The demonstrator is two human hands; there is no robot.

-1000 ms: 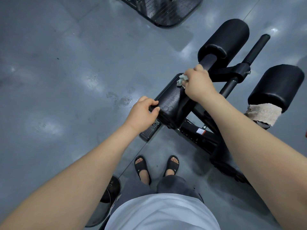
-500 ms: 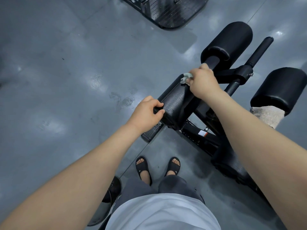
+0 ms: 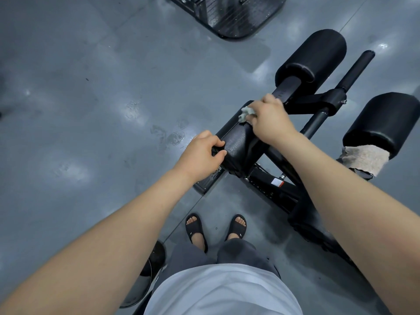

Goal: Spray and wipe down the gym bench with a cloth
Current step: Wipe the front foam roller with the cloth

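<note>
A person is looking down past a pale shirt (image 3: 222,292) to feet in black slide sandals (image 3: 196,230), standing on a grey gym floor (image 3: 79,133). Just ahead, the left hand (image 3: 202,153) is gripping the near end of the black pad (image 3: 236,144) of the gym bench (image 3: 279,196), with fingers and thumb curled round its edge, apparently steadying it. Slightly farther along the same pad, the right hand (image 3: 270,123) is pressing a small crumpled grey cloth (image 3: 246,113) onto the top surface, fingers curled over it.

This appears to be the wiping step, and no spray bottle is showing. The next move probably calls for dragging the cloth along the pad with firm pressure, then reaching on to the nearer roller pad (image 3: 384,123) and the farther roller pad (image 3: 313,57). A beige towel (image 3: 361,160) is hanging just below the nearer roller's end. Another machine's base (image 3: 238,17) is sitting farthest away.
</note>
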